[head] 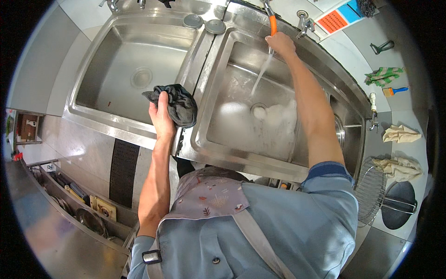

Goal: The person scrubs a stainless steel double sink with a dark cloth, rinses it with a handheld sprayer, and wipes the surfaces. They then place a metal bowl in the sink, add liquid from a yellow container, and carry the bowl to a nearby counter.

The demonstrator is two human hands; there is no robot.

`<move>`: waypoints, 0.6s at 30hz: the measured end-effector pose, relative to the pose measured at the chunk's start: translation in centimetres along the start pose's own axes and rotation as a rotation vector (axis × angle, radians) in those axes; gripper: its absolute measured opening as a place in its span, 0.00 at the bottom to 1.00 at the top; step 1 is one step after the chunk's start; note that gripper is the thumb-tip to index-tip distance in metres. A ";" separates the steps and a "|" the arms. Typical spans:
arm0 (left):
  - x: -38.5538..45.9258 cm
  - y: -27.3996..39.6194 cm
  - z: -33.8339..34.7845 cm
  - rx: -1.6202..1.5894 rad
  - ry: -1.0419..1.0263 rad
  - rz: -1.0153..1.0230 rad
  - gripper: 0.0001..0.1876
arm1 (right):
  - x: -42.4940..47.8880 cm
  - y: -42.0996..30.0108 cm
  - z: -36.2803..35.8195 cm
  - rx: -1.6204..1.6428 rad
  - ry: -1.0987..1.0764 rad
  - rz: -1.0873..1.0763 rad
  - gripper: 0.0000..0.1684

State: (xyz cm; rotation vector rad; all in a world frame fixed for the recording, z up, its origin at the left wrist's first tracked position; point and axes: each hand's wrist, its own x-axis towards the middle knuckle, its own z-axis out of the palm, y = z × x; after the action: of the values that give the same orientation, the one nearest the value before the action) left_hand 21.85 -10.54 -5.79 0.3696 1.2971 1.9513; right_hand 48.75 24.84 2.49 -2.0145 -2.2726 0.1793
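My left hand (162,115) grips a bunched dark grey cloth (182,106), held above the divider between two stainless-steel sinks. In my right hand (281,45) is the orange-sleeved spout of a tap (272,24), at the back of the right sink (200,139). A stream of water (262,74) pours from it towards the drain. White suds (278,118) lie on that basin's floor, around part of the drain (259,111). The left sink (75,80) has a round drain (141,77) and a small reddish scrap (109,103) on its floor.
Two round grey lids (215,26) rest on the back ledge between the sinks. Along the right wall hang a green checked cloth (383,76), a brush (395,91), cream cloths (401,134) and a wire basket (370,195). An open drawer (122,212) with kitchenware is at lower left.
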 end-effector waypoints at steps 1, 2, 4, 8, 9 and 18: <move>0.1 0.1 -0.1 -0.009 0.000 -0.004 0.12 | -0.1 -0.4 -0.9 0.001 -0.026 -0.006 0.27; 0.0 0.1 -0.1 0.002 0.004 0.019 0.12 | -0.2 -1.0 -1.7 -0.016 -0.151 0.044 0.31; 0.1 0.1 0.0 -0.015 0.004 0.014 0.12 | -0.4 -0.8 -2.4 -0.084 -0.121 0.011 0.30; 0.0 0.3 0.0 -0.064 -0.010 -0.015 0.12 | -1.0 -1.0 -3.1 -0.124 -0.113 0.004 0.29; 0.1 0.2 0.0 -0.064 -0.010 -0.014 0.12 | -0.9 -0.9 -2.9 -0.122 -0.091 -0.001 0.30; 0.0 0.3 -0.1 -0.045 -0.005 -0.005 0.12 | -0.2 -0.5 -1.6 -0.077 -0.084 0.008 0.31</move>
State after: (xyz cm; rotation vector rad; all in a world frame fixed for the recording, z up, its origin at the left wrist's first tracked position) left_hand 21.72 -10.65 -5.58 0.3489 1.2474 1.9711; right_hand 48.55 24.60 4.16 -2.0925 -2.3565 0.1831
